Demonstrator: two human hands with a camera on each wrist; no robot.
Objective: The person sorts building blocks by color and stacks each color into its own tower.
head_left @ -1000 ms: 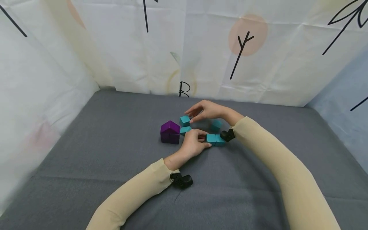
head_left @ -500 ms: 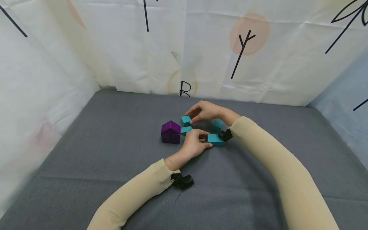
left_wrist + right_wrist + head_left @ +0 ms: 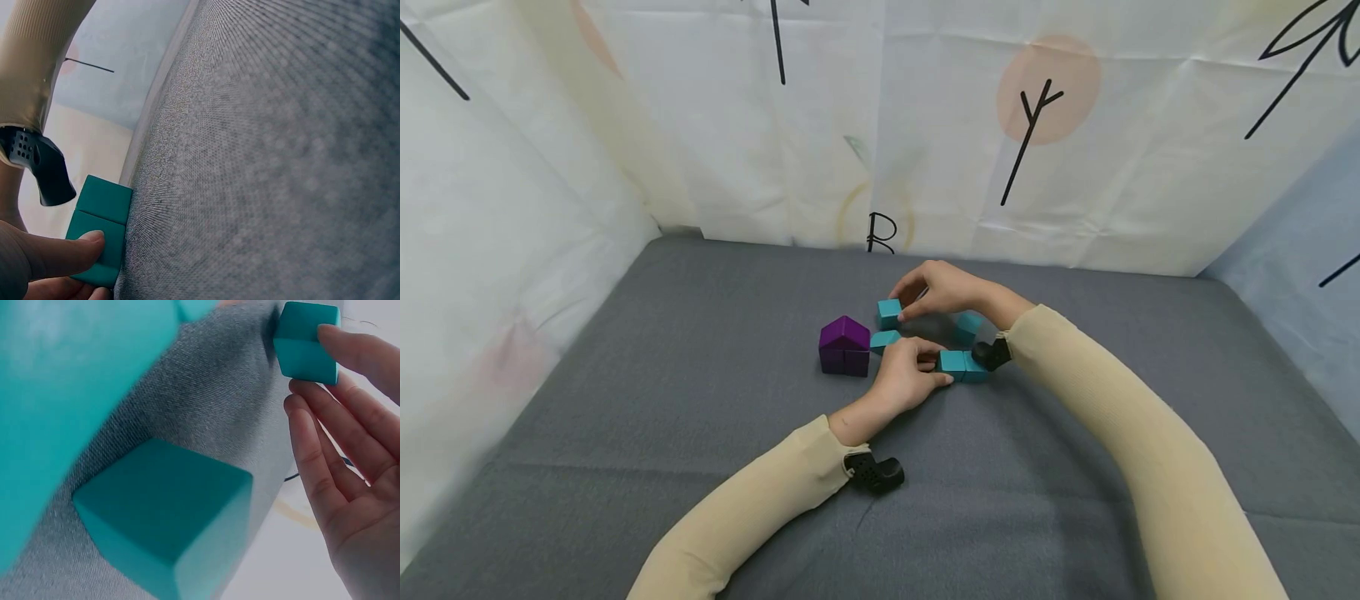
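Note:
In the head view my right hand (image 3: pixel 943 287) pinches a teal cube (image 3: pixel 889 314) between thumb and fingers, at the back of the group. The right wrist view shows the thumb on one side of this cube (image 3: pixel 306 344) and fingertips on the other. My left hand (image 3: pixel 904 375) grips the left one of two teal blocks (image 3: pixel 952 364) that sit side by side, thumb on the near face. A wedge-like teal block (image 3: pixel 884 340) lies between the left hand and a purple block stack (image 3: pixel 844 346) with a roof-shaped top.
Another teal block (image 3: pixel 967 326) stands under the right wrist, behind the paired blocks. All rests on a grey cloth surface (image 3: pixel 715 358). A white printed curtain (image 3: pixel 760 167) rises along the back. Black wrist cameras sit on both sleeves, the right one (image 3: pixel 992 354) close to the paired blocks.
The right hand has shifted slightly right with the teal cube, which has turned and now shows its front face more squarely. My left hand stays on its block.

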